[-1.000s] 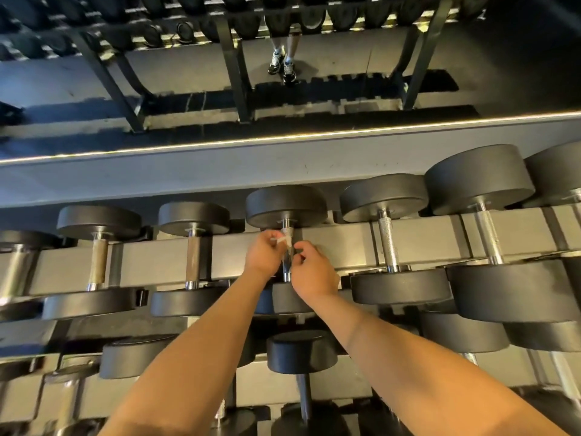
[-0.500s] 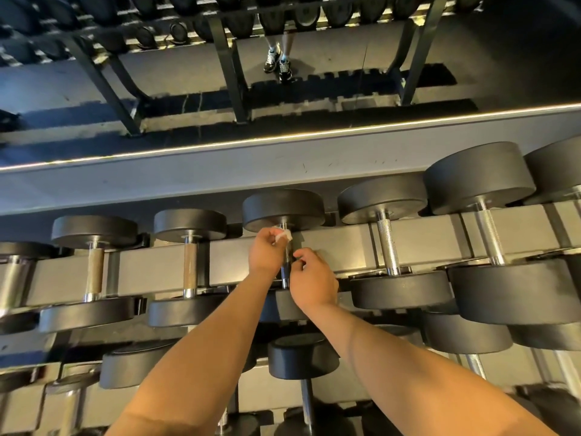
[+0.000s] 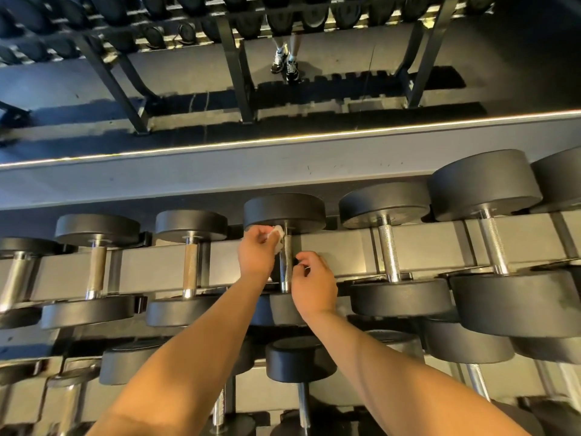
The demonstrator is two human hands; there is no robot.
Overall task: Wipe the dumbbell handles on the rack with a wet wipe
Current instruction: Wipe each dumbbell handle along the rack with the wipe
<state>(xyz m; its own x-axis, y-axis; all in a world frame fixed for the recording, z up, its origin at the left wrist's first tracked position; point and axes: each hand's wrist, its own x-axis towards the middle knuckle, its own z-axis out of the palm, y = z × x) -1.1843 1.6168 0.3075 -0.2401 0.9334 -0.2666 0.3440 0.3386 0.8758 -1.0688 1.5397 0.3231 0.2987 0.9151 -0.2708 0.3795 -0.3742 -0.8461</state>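
On the rack (image 3: 333,250), the middle dumbbell handle (image 3: 286,269) is being wiped near its top by the left hand (image 3: 256,254), the right hand (image 3: 314,286) being curled beside it, grip unclear; the wet wipe (image 3: 278,231) is being pinched. Other handles (image 3: 389,250) are probably awaiting wiping.

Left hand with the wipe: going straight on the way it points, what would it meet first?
Probably the round black dumbbell head just beyond the crumpled white wet wipe that the left hand pinches; depth is unclear.
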